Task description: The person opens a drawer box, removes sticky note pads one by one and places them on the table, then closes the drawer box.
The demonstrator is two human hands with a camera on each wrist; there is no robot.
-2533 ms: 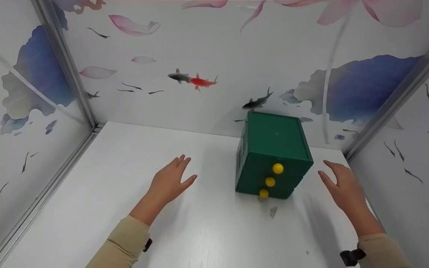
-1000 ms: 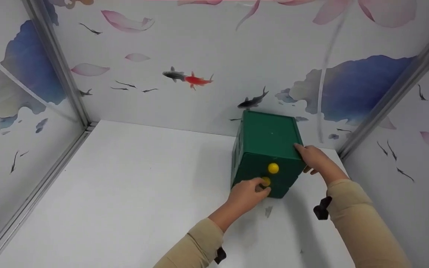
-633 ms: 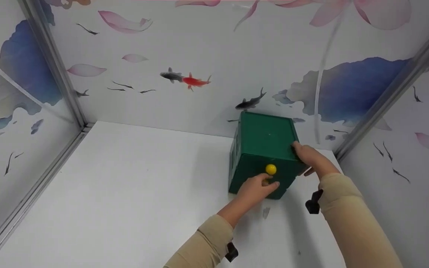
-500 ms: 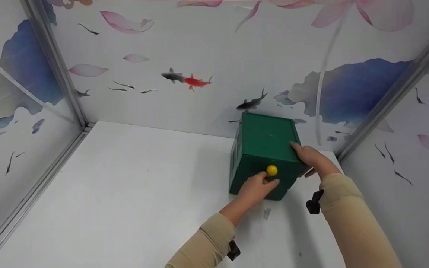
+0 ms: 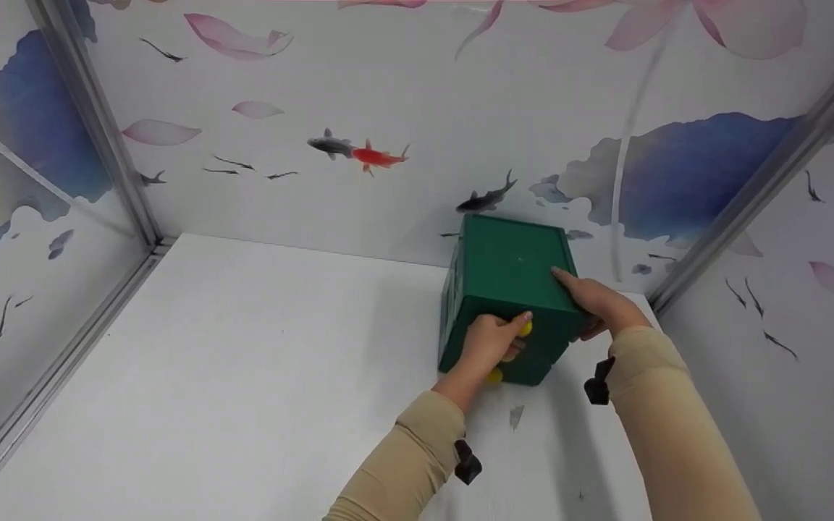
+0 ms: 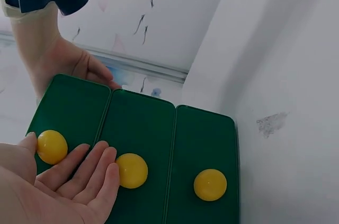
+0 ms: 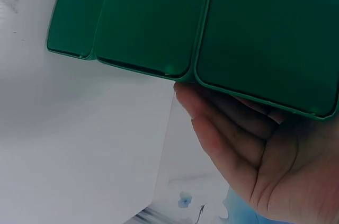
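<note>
A green three-drawer cabinet [image 5: 518,264] stands near the back wall, its front carrying three round yellow knobs. My left hand [image 5: 488,340] is at the drawer front and pinches the top yellow knob [image 6: 52,147] between thumb and fingers. Its fingertips reach toward the middle knob [image 6: 132,171]; the bottom knob [image 6: 210,185] is apart from the hand. My right hand [image 5: 600,304] rests on the cabinet's upper right edge, its thumb on top and its other fingers along the right side. In the right wrist view these fingers lie loosely bent against the side. All three drawer fronts sit nearly flush.
The white table [image 5: 258,376] extends left and forward of the cabinet. Walls printed with fish and petals enclose it, with metal rails [image 5: 91,123] at the corners. A small grey mark [image 5: 516,417] shows on the table in front of the cabinet.
Both hands came in from either side to the cabinet. My left hand took the middle knob, then moved up to the top one. My right thumb slid slightly further onto the top.
</note>
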